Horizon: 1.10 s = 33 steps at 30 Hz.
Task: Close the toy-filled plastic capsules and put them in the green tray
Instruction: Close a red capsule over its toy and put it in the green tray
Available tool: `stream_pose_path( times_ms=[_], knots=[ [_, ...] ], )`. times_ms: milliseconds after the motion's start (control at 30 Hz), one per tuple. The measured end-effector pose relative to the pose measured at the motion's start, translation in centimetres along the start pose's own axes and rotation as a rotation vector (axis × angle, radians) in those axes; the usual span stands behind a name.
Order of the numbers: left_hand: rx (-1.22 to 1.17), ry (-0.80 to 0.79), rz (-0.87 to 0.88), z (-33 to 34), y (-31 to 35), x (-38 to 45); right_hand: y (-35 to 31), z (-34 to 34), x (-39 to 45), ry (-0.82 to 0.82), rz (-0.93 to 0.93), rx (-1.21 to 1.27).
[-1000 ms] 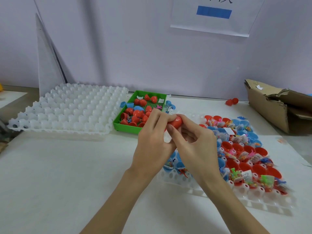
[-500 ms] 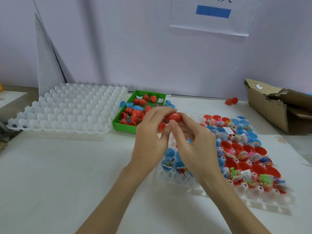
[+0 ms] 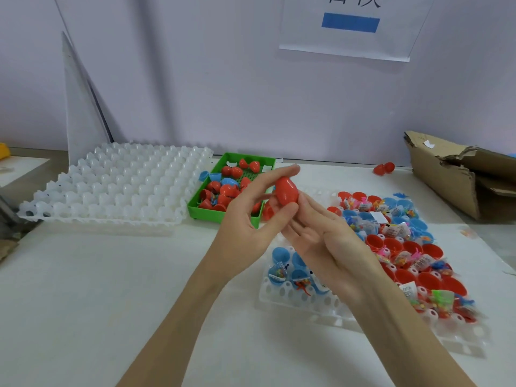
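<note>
Both hands (image 3: 282, 219) hold a closed red capsule (image 3: 286, 191).

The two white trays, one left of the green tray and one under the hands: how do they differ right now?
The left white tray shows only bare cups, while the right white tray holds open red and blue capsule halves with small toys. The left one lies fully in view beside the green tray; the right one is partly hidden by the hands. Both are translucent white cup grids lying flat on the table.
</note>
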<state>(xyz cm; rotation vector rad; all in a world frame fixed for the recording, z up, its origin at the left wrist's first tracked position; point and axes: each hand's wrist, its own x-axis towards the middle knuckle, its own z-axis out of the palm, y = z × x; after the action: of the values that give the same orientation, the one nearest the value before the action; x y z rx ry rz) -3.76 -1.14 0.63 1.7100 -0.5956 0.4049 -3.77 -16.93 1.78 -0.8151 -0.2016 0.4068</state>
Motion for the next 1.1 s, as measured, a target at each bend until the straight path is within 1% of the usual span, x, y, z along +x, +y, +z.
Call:
stream_pose_path(
  times_ms=[67,167,233,367,467,600,700,800,1000,1100],
  knots=[
    [0.117,0.042,0.043,0.3,-0.2,-0.1,0.2,0.2,-0.1,-0.053,0.023,0.027],
    [0.425,0.162,0.203,-0.5,-0.5,0.2,0.5,0.5,-0.1,-0.135,0.034,0.062],
    [0.494,0.171,0.243,-0.6,-0.4,0.2,0.6,0.8,-0.1,-0.155,0.038,0.095],
    [0.39,0.119,0.183,0.1,-0.1,0.2,0.9,0.5,0.1,-0.126,0.046,0.143],
    [0.336,0.087,0.167,0.4,0.0,0.1,0.5,0.1,0.2,-0.113,0.052,0.091],
    [0.353,0.138,0.246,1.1,-0.1,0.0,0.9,-0.2,0.4,-0.084,0.023,0.013],
    [0.253,0.132,0.2,1.0,-0.1,0.1,1.2,-0.1,0.5,-0.117,0.01,0.068],
    [0.234,0.137,0.165,0.6,-0.1,0.0,1.2,-0.2,0.5,-0.113,0.009,0.032],
    [0.239,0.064,0.093,0.6,-0.5,-0.2,0.8,-0.1,0.3,-0.029,0.017,-0.049],
    [0.248,0.098,0.076,0.6,-0.5,-0.2,0.7,0.1,0.2,-0.007,0.028,-0.059]
  ],
)
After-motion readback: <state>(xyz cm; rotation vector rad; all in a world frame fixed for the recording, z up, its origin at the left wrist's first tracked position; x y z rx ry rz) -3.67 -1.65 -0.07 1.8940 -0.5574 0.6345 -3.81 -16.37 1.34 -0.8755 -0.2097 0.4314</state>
